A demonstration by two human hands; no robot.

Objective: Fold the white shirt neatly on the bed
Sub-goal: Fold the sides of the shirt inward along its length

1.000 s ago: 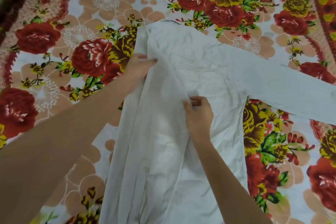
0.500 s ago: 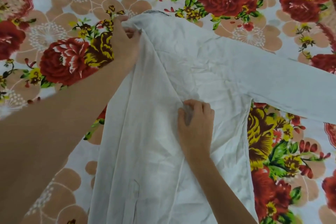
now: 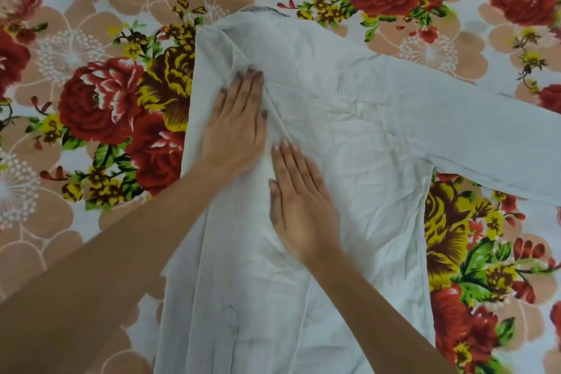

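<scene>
The white shirt [image 3: 358, 118] lies on the bed, its collar end pointing away from me and its body running down to the bottom of the view. Its left side is folded inward over the body, forming a long flap. One sleeve [image 3: 491, 130] stretches out flat to the right. My left hand [image 3: 236, 124] lies flat on the folded flap, fingers straight and pressing the cloth. My right hand [image 3: 299, 203] rests flat beside it, just right of the flap's edge, fingers straight on the shirt's body. Neither hand grips any cloth.
The bed is covered by a floral sheet [image 3: 100, 100] with red, yellow and tan flowers, showing on both sides of the shirt and beyond the collar. The shirt's lower hem runs out of view at the bottom.
My left hand let go of the shirt's shoulder and came down flat onto the folded flap. My right hand released its pinch of cloth and opened flat on the shirt.
</scene>
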